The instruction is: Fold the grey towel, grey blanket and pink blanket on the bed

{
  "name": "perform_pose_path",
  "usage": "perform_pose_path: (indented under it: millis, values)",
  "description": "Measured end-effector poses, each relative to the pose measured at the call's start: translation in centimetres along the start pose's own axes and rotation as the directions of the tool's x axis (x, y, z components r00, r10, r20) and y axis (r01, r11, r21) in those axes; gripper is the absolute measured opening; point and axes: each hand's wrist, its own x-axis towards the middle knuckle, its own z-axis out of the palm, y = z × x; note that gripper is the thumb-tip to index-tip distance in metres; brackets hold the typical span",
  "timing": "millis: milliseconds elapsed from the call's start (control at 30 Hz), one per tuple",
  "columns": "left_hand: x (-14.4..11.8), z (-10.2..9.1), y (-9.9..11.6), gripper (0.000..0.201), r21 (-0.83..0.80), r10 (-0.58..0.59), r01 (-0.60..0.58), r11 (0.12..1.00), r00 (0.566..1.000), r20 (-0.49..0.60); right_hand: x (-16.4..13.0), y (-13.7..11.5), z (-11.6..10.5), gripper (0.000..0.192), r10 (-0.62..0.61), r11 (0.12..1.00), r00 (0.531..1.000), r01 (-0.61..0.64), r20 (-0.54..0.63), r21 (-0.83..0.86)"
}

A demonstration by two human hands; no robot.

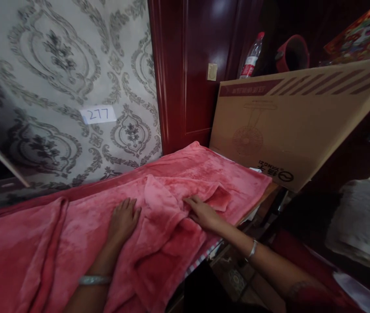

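Note:
A pink plush blanket [90,230] is spread over a long table or bench, with loose folds bunched in the middle. My left hand [124,219] lies flat on it, palm down, fingers stretched out, just left of the bunched part. At those folds, my right hand [202,213] has its fingers bent into the fabric and appears to pinch it; the fingertips are partly hidden by the plush. A raised crease runs along the blanket at the left. One corner of the cloth is turned over just beyond my right hand.
A large cardboard box [289,126] stands at the table's right end, with a red-capped bottle [252,56] and a red round-mouthed object [292,54] on or behind it. Patterned wallpaper [54,69] bearing a "277" paper [98,114] rises behind. A grey furry cushion-like thing [364,221] is at right.

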Motion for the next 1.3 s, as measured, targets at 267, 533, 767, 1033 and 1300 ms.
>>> perform_pose_path:
  millis: [267,533,767,1033,1300]
  values:
    - [0.0,0.1,-0.1,0.049,0.003,-0.017,0.017,1.000,0.999,0.049,3.3,0.0,-1.3,0.026,-0.004,0.979,0.998,-0.007,-0.057,-0.203]
    - [-0.3,1.6,-1.5,0.054,-0.160,-0.070,0.063,0.985,0.997,-0.041,15.4,8.1,-13.2,0.026,0.464,0.801,0.792,-0.185,-0.397,0.569]
    - [0.0,1.6,-1.9,0.055,-0.152,-0.046,0.041,0.988,0.998,-0.035,18.4,12.1,-12.7,0.022,0.586,0.589,0.797,-0.294,-0.147,0.753]
    - [0.2,1.6,-1.6,0.058,-0.072,-0.034,0.032,0.997,0.999,-0.022,16.7,14.0,-6.2,0.023,0.564,0.650,0.824,-0.399,-0.059,0.647]
    - [0.0,1.9,-2.0,0.056,-0.063,-0.044,0.044,0.997,0.999,0.001,20.4,13.9,-5.2,0.030,0.501,0.756,0.862,-0.394,-0.075,0.524]
